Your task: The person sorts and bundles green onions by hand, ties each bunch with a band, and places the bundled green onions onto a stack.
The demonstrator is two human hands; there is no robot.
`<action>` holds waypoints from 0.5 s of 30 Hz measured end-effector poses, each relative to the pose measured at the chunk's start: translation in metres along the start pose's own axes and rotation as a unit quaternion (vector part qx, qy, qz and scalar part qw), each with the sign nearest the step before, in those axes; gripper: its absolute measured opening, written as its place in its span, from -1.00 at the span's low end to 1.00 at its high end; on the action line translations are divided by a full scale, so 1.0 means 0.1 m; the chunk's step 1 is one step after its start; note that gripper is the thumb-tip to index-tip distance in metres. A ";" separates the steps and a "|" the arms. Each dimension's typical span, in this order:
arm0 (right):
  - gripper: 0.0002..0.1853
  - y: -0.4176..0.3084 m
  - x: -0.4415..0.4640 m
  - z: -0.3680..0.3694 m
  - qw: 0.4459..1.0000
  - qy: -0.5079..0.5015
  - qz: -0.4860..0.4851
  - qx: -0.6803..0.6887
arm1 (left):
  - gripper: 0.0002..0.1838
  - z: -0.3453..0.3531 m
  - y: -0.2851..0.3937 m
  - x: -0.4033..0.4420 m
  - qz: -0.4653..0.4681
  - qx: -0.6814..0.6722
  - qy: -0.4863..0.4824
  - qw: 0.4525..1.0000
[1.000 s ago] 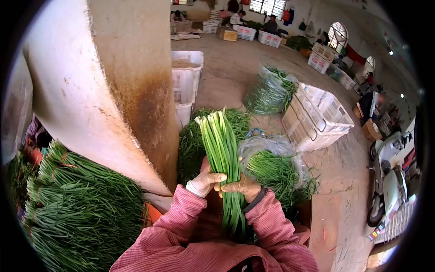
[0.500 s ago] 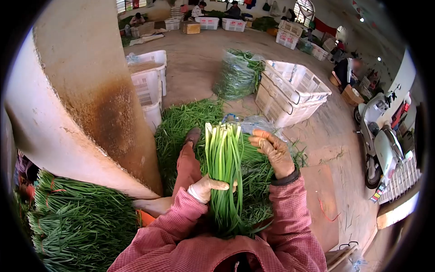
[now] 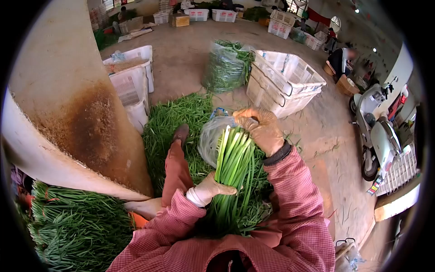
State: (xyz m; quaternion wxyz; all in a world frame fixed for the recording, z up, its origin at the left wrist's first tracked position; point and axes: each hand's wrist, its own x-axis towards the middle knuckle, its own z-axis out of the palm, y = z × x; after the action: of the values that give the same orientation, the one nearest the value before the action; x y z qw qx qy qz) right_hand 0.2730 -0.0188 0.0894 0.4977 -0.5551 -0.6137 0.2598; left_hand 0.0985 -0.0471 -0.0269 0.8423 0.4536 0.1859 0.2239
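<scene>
My left hand, in a pale glove, is wrapped around a bunch of Chinese chives, their pale cut ends pointing up and away from me. My right hand, in a brown-stained glove, is curled closed just above and right of those ends. Whatever its fingers grip, if anything, is hidden from me. A clear plastic bag lies just left of the cut ends, behind the bunch. Loose chives cover the floor around my feet.
Tied chive bundles are piled at the lower left beside a stained pillar. Ahead are a filled plastic bag and stacked white crates. More crates stand left. A scooter is parked right; a person sits beyond.
My right hand has moved left and closed in by the cut ends. The bunch now leans right at its top, and the clear bag shows to its left. The view has shifted slightly.
</scene>
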 end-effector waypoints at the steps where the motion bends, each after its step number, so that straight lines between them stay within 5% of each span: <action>1: -0.92 0.01 0.03 -0.07 1.000 0.000 0.005 0.002 | -0.42 -0.01 0.02 0.03 -0.007 0.005 -0.030 1.000; 5: -0.94 -0.12 0.13 -0.51 0.983 0.185 0.004 -0.006 | -0.41 -0.06 0.02 0.15 -0.017 -0.033 -0.086 0.996; 7: -0.93 -0.04 0.22 -0.89 0.968 0.241 -0.065 0.011 | -0.40 -0.13 -0.12 0.22 0.005 -0.012 -0.101 0.995; 11: -0.81 -0.24 0.08 -1.70 0.955 0.269 -0.048 0.114 | -0.37 -0.25 -0.28 0.29 0.006 0.013 -0.134 0.991; 13: -0.78 -0.35 -0.08 -2.21 0.936 0.316 -0.080 0.130 | -0.35 -0.30 -0.19 0.28 -0.048 -0.040 -0.157 0.986; 15: -0.77 -0.45 -0.27 -2.68 0.891 0.420 -0.094 0.145 | -0.29 -0.48 -0.17 0.33 0.004 -0.045 -0.159 0.986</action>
State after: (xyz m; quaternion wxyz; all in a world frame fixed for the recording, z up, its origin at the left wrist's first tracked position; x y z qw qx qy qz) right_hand 0.4924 -0.1180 0.2189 0.8061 -0.4737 -0.3523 0.0411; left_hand 0.1042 -0.0048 -0.0703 0.8798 0.4458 0.0371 0.1606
